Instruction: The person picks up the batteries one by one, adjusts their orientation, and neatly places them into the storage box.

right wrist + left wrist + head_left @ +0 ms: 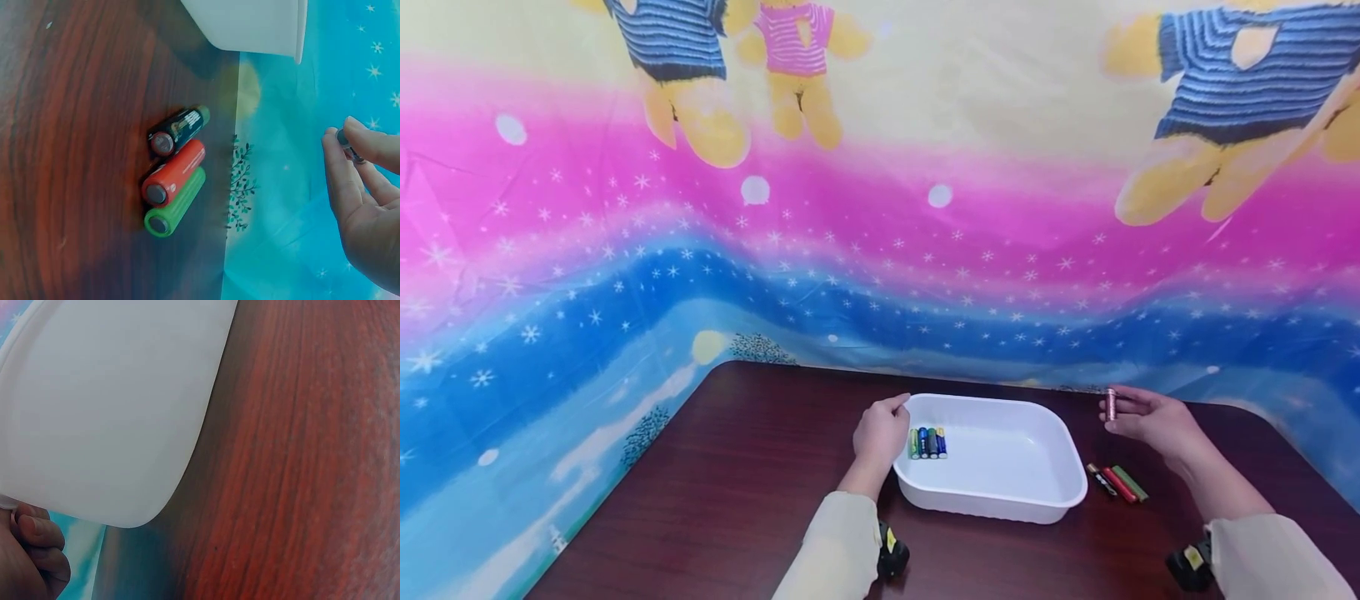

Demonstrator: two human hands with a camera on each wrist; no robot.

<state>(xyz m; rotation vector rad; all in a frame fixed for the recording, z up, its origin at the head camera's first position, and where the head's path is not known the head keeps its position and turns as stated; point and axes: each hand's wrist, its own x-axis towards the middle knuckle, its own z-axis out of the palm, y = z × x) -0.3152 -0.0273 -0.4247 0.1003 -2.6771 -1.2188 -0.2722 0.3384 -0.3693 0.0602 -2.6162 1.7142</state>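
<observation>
My left hand (pixel 880 433) grips the left rim of a white plastic basin (pixel 988 505); in the left wrist view its curled fingers (pixel 42 532) show beside the basin's end. Inside the basin, several batteries (pixel 923 444) with green, blue and dark wrappers stand in a row near the left wall. To the right of the basin, my right hand (pixel 1165 427) holds a pinkish battery (pixel 1111 405) above the table, pinched between thumb and fingers. Below that hand, a black battery (pixel 179 130), a red battery (pixel 175 172) and a green battery (pixel 179 203) lie side by side.
All of this is on a dark reddish-brown wooden table (pixel 730 492) with rounded corners. Behind it hangs a colourful cloth (pixel 865 225) printed with snowflakes and bears. A small black device (pixel 891 552) is worn at the left wrist, another (pixel 1191 567) at the right.
</observation>
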